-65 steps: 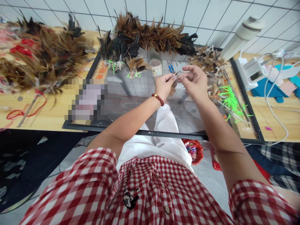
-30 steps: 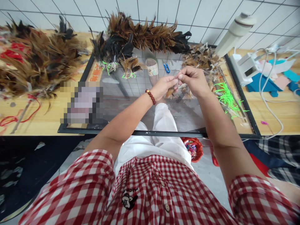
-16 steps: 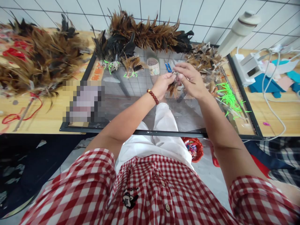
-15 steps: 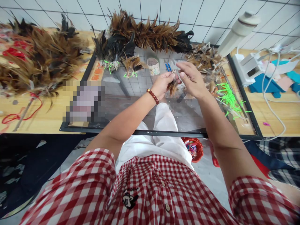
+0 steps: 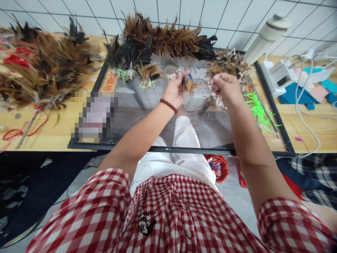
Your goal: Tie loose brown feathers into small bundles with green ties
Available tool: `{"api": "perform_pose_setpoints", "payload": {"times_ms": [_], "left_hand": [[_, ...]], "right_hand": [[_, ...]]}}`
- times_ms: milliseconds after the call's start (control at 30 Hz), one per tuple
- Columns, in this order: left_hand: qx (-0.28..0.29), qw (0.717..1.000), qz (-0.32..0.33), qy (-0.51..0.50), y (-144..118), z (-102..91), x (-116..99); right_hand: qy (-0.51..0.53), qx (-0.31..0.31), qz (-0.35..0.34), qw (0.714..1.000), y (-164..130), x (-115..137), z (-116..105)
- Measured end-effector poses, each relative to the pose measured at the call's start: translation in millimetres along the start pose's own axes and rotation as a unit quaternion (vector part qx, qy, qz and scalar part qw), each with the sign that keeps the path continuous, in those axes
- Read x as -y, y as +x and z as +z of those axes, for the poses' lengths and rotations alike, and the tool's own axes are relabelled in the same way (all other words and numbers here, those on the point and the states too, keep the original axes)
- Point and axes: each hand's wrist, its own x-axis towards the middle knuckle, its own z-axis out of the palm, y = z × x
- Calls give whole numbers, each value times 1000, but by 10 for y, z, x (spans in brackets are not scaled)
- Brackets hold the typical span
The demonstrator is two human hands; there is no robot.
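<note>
My left hand [image 5: 174,92], with a red bead bracelet on the wrist, pinches a small bunch of brown feathers [image 5: 189,85] above the glass table top [image 5: 147,116]. My right hand [image 5: 225,88] is closed in a fist a little to the right of it, apart from the bunch; whether it holds a thread I cannot tell. Both hands hover over the middle back of the glass. A small cup [image 5: 170,71] stands just behind my left hand.
Long brown and black feather dusters [image 5: 168,38] lie along the back, and a big feather heap [image 5: 39,66] at left. Loose feathers [image 5: 228,63] and green ties [image 5: 256,110] lie right. A white glue gun [image 5: 267,37] and cables sit at far right. A red basket [image 5: 217,168] stands below the table.
My hands have drawn apart: the left lifted the feather bunch up and back toward the cup, the right pulled away to the right and closed into a fist.
</note>
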Motion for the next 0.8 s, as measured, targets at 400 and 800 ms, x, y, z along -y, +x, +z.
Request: {"api": "perform_pose_setpoints", "payload": {"times_ms": [400,800], "left_hand": [[21,998,-43,-44,-76,71,-76],[-7,996,-45,-75,-124,100,-127]], "right_hand": [[75,75,68,992,-168,64,326],[-9,109,46,993,-161,135,174]]}}
